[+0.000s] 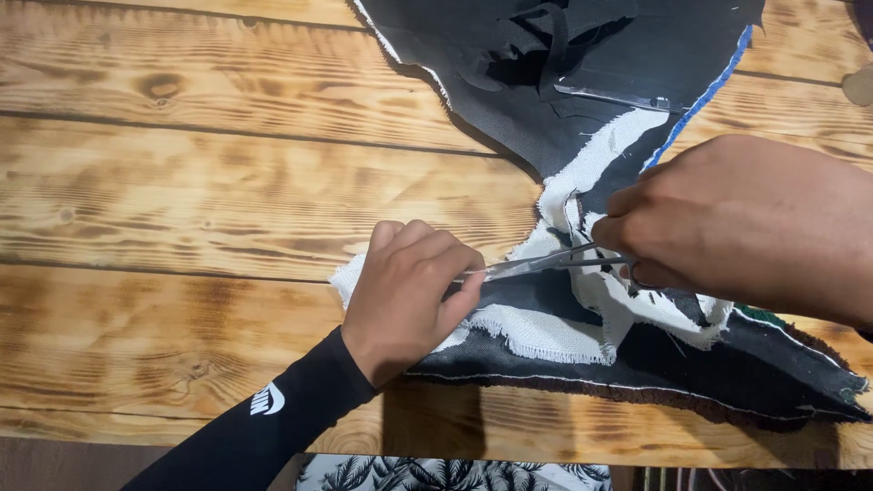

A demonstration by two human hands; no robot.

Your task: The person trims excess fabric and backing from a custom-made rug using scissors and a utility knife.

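Left hand [409, 291] bare; left forearm in snug black long sleeve [264, 418] reaching to wrist, small white logo mark near cuff. Right hand [737, 218] bare, no sleeve visible.

There are two hands: a left hand [409, 291] and a right hand [737, 223]. There is one pair of scissors [546, 263]. There is one black sleeve [264, 423]. There is one wooden table [182, 182]. There is one heap of cloth [582, 82], black and white with a blue edge. How many pieces are in the heap is hard to tell.
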